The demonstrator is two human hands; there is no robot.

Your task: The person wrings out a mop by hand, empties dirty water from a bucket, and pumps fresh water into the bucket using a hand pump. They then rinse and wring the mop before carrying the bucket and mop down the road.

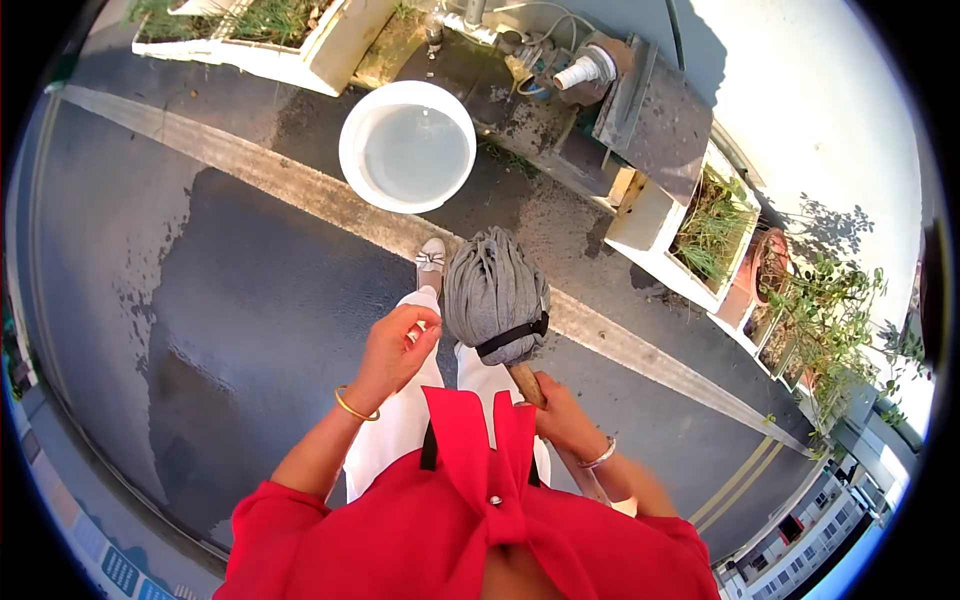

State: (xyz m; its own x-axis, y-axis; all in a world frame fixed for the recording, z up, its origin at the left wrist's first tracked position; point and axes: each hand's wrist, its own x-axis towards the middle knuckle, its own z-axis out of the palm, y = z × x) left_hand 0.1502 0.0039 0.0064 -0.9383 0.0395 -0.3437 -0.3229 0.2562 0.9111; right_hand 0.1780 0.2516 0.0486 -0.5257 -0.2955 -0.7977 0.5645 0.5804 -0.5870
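My right hand (566,417) is wrapped round the wooden handle of a mop (496,285), just below its head. The grey cloth strands of the mop head are bunched upward, bound near the base by a black band (513,335). Left of the mop head, apart from it, my left hand (398,347) is raised with its fingers curled in and nothing visible in them. A white bucket (352,150) of cloudy water stands on the ground beyond both hands.
Wet patches darken the grey paving (250,270), crossed by a pale concrete strip (640,340). Behind the bucket are pipes and a tap (435,30). White planters (650,240) with grass and a potted shrub (835,330) line the wall on the right.
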